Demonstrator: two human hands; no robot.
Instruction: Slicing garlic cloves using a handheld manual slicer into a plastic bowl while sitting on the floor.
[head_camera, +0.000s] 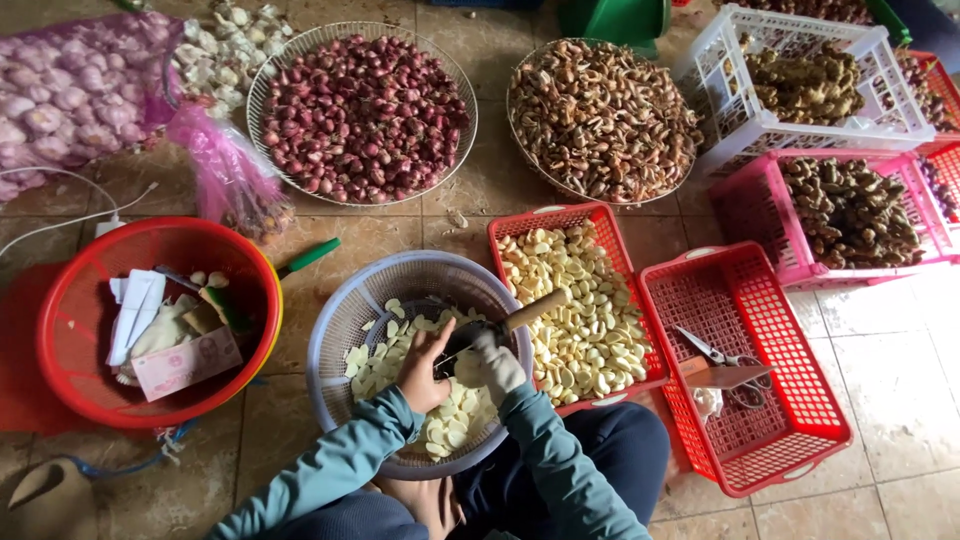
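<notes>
lavender plastic basket (335, 345) of peeled garlic cloves (450, 415) sits under my hands; my bare left hand (425, 368) pinches one clove, my gloved right hand (492, 365) grips a wooden-handled knife (525, 313).

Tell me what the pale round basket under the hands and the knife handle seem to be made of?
The pale round basket looks like moulded plastic: matte lilac-grey, with regular slotted walls. The knife handle looks like bare wood, light brown and dull, though the view is too small to be sure.

Baskets and crates spread over a tiled floor (900, 400)

A wire basket of red shallots (365, 115), a red bowl (70, 330) holding paper, scissors (725, 358) in a red crate (790, 440), and crates of what looks like ginger (850, 210).
</notes>
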